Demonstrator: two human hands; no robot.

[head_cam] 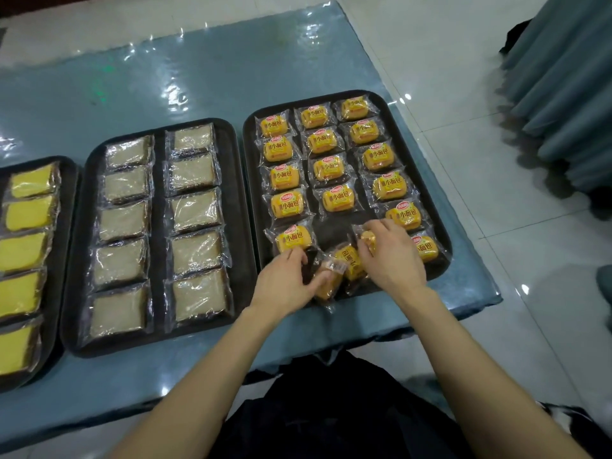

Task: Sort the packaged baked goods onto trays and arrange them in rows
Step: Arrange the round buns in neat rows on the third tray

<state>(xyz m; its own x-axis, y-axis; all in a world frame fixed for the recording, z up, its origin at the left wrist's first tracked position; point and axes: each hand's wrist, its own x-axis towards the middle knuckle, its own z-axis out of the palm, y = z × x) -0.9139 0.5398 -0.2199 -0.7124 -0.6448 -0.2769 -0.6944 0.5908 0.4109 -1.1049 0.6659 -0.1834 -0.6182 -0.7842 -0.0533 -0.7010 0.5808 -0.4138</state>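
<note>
- a person is working at the near edge of the right tray (pixel 334 226), where wrapped yellow bun packets (pixel 329 168) are lying in three columns, labels up.
- the left hand (pixel 284 284) is curling its fingers and thumb round a loose packet (pixel 329 282) that is hanging over the tray's near rim.
- the right hand (pixel 392 256) is pinching a second packet (pixel 368 239) by its fingertips, just in front of the right-hand column.
- a third packet (pixel 351 260) is lying turned between the two hands, its label reading sideways, touching the other two.
- the middle column is ending short, leaving bare tray floor in front of the hands.
- the middle tray (pixel 159 210) is holding pale cake slices (pixel 195 210) in clear wrap, in two columns of five.
- the left tray (pixel 68 200), partly out of view, is showing a column of yellow cake slices (pixel 26 213).
- all three trays are sitting side by side on a table (pixel 198 77) with a blue cover under glossy plastic.
</note>
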